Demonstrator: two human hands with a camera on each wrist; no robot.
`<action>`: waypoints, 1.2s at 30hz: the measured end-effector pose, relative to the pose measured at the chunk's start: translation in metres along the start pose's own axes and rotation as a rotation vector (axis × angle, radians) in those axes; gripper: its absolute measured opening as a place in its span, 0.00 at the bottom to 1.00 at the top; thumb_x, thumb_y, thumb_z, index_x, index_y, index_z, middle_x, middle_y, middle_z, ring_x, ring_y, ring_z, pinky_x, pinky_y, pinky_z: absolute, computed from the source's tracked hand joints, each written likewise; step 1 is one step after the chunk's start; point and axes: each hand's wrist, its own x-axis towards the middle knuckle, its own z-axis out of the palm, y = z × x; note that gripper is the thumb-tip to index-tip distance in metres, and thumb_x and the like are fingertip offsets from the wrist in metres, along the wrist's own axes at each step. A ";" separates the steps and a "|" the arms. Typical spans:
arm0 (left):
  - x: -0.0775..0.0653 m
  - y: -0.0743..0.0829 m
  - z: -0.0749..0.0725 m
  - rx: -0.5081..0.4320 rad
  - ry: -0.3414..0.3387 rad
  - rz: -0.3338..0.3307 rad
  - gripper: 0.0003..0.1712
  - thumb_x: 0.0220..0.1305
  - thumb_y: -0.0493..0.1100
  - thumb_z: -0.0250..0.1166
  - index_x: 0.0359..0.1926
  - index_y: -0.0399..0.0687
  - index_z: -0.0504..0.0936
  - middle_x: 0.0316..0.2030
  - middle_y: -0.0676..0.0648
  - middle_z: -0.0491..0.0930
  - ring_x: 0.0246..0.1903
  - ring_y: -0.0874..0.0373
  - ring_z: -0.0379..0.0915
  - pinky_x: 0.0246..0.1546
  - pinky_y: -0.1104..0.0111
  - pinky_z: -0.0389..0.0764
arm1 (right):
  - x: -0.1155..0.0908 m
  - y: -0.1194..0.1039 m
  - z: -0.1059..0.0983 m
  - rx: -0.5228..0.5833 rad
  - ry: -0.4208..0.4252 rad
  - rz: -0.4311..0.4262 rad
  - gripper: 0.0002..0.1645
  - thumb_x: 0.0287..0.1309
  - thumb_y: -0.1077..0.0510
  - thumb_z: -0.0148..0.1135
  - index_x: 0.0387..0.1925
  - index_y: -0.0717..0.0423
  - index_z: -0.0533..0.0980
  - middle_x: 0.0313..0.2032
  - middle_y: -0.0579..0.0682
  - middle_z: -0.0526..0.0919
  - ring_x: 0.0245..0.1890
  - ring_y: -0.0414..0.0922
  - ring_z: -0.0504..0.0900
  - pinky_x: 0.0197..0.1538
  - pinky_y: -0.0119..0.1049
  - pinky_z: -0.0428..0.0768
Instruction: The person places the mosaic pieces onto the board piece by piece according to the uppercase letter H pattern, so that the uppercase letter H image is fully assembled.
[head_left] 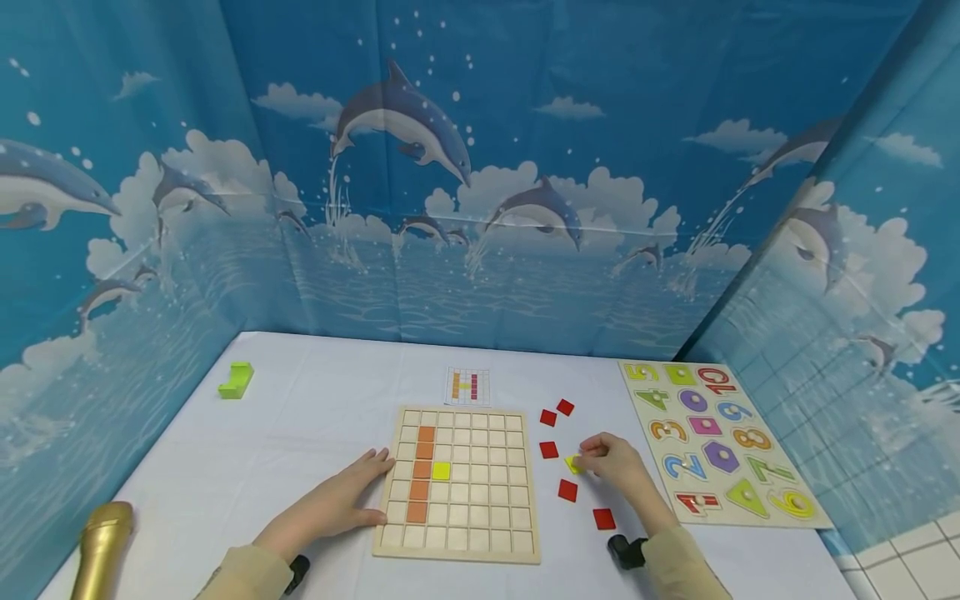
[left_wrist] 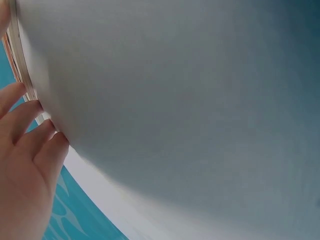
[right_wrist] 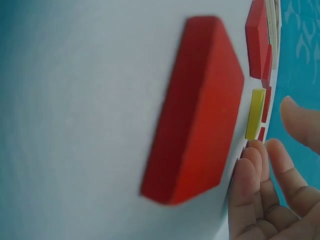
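Observation:
A wooden grid board (head_left: 480, 525) lies on the white table. Several orange tiles (head_left: 421, 468) fill a column on it, with one yellow tile (head_left: 441, 472) beside the middle of that column. My left hand (head_left: 330, 504) rests at the board's left edge, fingers extended along the rim. To the right of the board, my right hand (head_left: 617, 468) reaches to a loose yellow tile (right_wrist: 255, 114) lying flat. The right fingertips are right beside this tile, and the thumb (right_wrist: 299, 122) stands apart from the fingers. Several red tiles (head_left: 567, 490) lie scattered around it.
Behind the board lies a small printed pattern card (head_left: 468, 387). A number and shape puzzle board (head_left: 716, 446) is at the right. On the left are a green block (head_left: 236, 381) and a gold microphone (head_left: 103, 550). Dolphin-print curtains (head_left: 480, 275) surround the table.

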 end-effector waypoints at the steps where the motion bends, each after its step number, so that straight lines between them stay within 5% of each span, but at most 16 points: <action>1: 0.000 0.000 0.000 0.002 0.000 0.000 0.50 0.51 0.55 0.74 0.71 0.39 0.65 0.74 0.38 0.58 0.75 0.37 0.48 0.71 0.40 0.57 | 0.000 0.000 0.001 -0.007 -0.004 -0.004 0.16 0.55 0.57 0.71 0.42 0.61 0.77 0.33 0.52 0.80 0.34 0.45 0.76 0.38 0.32 0.80; 19: 0.000 -0.002 0.000 0.015 0.001 0.005 0.50 0.52 0.55 0.74 0.71 0.40 0.65 0.74 0.39 0.57 0.75 0.38 0.48 0.71 0.41 0.57 | -0.002 -0.012 0.008 -0.135 -0.008 0.044 0.18 0.51 0.59 0.74 0.39 0.62 0.76 0.31 0.53 0.77 0.34 0.47 0.74 0.36 0.33 0.74; 29: 0.003 -0.001 0.001 0.007 -0.018 -0.022 0.50 0.51 0.56 0.74 0.71 0.42 0.65 0.75 0.40 0.57 0.75 0.39 0.47 0.71 0.42 0.58 | -0.003 -0.012 0.006 -0.054 -0.027 0.035 0.15 0.51 0.60 0.73 0.37 0.61 0.76 0.30 0.53 0.78 0.31 0.44 0.76 0.34 0.32 0.79; 36: 0.002 -0.002 0.001 0.000 -0.014 -0.015 0.50 0.52 0.55 0.74 0.71 0.41 0.65 0.75 0.40 0.57 0.75 0.39 0.47 0.71 0.42 0.57 | -0.009 -0.038 0.015 0.042 -0.050 -0.049 0.13 0.52 0.61 0.72 0.38 0.60 0.77 0.29 0.51 0.79 0.29 0.43 0.77 0.34 0.31 0.82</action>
